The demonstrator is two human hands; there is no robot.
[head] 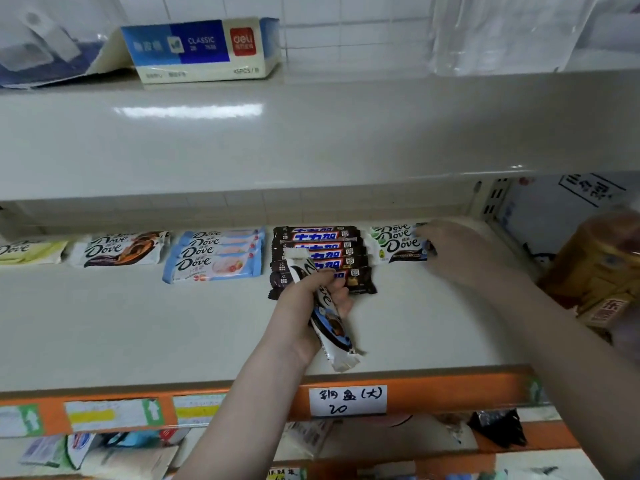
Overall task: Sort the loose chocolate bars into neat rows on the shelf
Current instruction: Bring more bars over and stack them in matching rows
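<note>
Both hands are over the shelf [104, 327]. Left hand [311, 306], near the middle of the shelf, has its fingers curled round a white Dove bar [330, 320], held end-on so that one sealed end points to the back wall and the other to the orange front edge [450, 389]. Right hand [460, 251] reaches to the back right corner of the shelf; its fingers touch the right end of the green-and-white Dove stack [394, 242], but blur hides whether they pinch it or only press on it.

Along the back of the shelf the bars lie in rows. From the left edge: a pale yellow-green Dove bar [27, 251], then a white Dove stack with brown swirls [121, 249], then a row of blue Dove bars [214, 252] overlapping toward the front, then a row of dark brown bars with blue and white lettering [322, 258], partly hidden behind the held bar, then the stack under the right hand.

On the front edge sits a handwritten white price label [348, 400], with worn labels [110, 414] to its left. On the upper shelf [311, 133] stands a blue and white Deli box [201, 50]
</note>
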